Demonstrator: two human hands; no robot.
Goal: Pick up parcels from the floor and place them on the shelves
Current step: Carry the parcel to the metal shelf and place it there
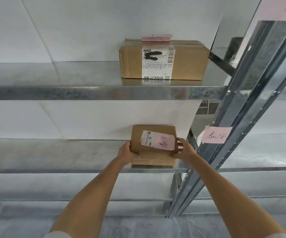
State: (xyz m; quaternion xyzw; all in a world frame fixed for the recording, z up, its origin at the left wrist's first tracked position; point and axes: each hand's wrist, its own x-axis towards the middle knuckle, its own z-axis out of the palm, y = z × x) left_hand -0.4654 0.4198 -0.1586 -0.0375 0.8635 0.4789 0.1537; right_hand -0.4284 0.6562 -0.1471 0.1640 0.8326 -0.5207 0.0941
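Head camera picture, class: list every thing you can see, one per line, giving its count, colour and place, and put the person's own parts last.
Large cardboard box: one, brown with a white shipping label, on the upper shelf.
Small cardboard parcel: one, brown with a white label and a pink handwritten note, on the middle shelf, held at both sides.
Pink note on box top: one, pink, on the large box.
Pink note on upright: one, pink with handwriting, stuck to the shelf post at right.
Metal shelves: several levels, silver-grey, across the view.
Shelf upright: silver-grey, slanting at right.
Left hand: one, on the parcel's left edge.
Right hand: one, on the parcel's right edge.
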